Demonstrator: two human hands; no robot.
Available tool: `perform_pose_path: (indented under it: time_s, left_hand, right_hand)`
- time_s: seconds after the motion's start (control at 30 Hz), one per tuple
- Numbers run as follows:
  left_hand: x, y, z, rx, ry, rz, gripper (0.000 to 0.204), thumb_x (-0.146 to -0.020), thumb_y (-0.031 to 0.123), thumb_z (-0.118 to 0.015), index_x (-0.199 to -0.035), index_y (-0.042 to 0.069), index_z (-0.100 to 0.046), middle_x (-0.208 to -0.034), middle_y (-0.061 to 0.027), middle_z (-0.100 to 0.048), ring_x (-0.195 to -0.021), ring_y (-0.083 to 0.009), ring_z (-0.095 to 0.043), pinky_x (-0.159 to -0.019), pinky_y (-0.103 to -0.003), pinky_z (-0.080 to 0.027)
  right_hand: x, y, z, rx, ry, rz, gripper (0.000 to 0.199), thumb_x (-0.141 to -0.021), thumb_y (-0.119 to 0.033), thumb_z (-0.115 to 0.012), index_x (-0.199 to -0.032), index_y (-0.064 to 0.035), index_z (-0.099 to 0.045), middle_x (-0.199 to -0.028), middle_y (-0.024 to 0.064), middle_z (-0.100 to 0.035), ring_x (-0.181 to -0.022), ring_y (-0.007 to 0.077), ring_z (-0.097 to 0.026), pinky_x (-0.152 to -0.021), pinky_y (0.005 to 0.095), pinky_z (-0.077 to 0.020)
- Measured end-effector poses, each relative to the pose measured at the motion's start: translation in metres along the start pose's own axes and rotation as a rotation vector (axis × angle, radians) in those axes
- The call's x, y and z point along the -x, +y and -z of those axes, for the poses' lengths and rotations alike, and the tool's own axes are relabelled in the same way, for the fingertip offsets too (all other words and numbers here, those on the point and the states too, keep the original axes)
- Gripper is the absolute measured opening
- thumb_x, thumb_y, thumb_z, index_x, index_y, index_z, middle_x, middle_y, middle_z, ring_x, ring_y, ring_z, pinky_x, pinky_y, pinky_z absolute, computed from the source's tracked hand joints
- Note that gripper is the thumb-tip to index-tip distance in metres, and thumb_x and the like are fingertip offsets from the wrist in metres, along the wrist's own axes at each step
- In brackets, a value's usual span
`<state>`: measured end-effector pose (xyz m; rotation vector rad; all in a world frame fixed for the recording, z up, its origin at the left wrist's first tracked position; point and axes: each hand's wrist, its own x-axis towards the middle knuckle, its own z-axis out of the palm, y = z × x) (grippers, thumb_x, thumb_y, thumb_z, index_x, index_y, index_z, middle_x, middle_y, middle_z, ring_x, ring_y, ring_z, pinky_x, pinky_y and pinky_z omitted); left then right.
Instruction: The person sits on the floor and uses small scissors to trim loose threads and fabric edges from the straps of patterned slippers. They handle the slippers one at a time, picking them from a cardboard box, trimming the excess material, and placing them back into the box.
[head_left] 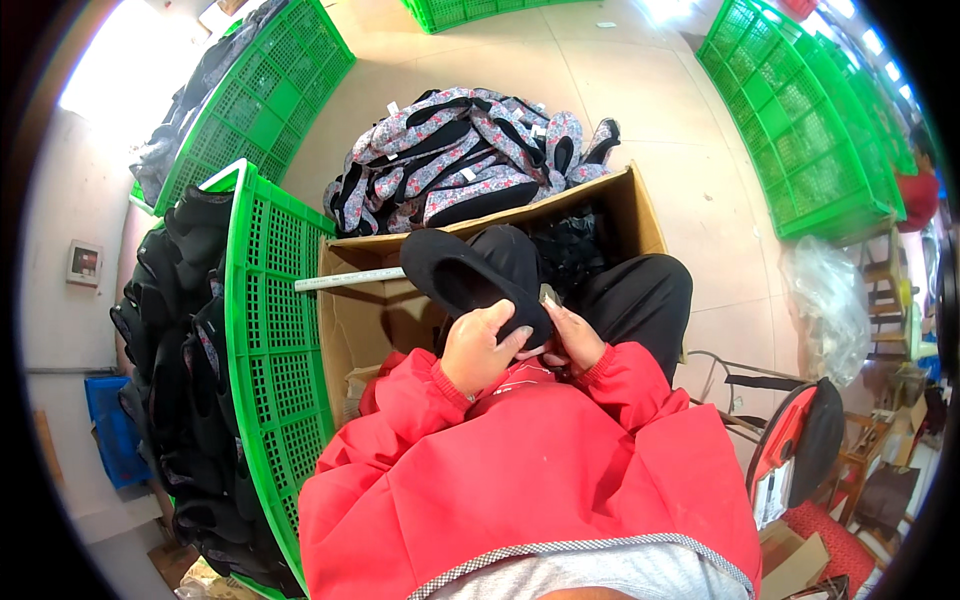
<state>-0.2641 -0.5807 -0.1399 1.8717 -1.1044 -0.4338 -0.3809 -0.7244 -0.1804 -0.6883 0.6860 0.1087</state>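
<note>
The left hand (480, 350) grips the heel end of a black fabric slipper (470, 280) held over the lap, while the right hand (572, 340) closes on its underside beside it, fingers curled on the sole. Judging by the stock, much is left: an open brown cardboard box (350, 320) stands just ahead, with a heap of grey floral slippers (465, 155) beyond it. Green plastic lattice crates (270, 330), the nearest packed with dark slippers, ring the beige tiled floor (640, 110).
</note>
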Motion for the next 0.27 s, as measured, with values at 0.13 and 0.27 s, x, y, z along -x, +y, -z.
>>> perform_pose_path:
  time_s: [0.13, 0.27]
  left_hand:
    - [0.002, 0.017, -0.005, -0.065, -0.128, -0.144, 0.022, -0.076, 0.009, -0.074, -0.083, 0.002, -0.054, -0.084, -0.0182, -0.061, -0.083, -0.0396, -0.059, -0.072, -0.046, -0.047]
    - [0.003, 0.021, -0.003, -0.086, -0.144, -0.146, 0.023, -0.075, 0.010, -0.076, -0.085, 0.003, -0.056, -0.097, -0.0190, -0.062, -0.096, -0.0381, -0.058, -0.081, -0.045, -0.048]
  right_hand:
    - [-0.006, 0.006, 0.011, 0.097, -0.192, 0.025, 0.048, -0.102, -0.057, -0.042, -0.102, -0.0139, -0.062, -0.068, 0.0000, -0.058, -0.044, 0.0078, -0.042, -0.038, 0.0206, -0.0269]
    - [-0.003, 0.007, 0.011, 0.056, -0.186, -0.060, 0.050, -0.100, -0.060, -0.042, -0.103, -0.0148, -0.063, -0.067, -0.0008, -0.058, -0.043, 0.0076, -0.041, -0.038, 0.0212, -0.0278]
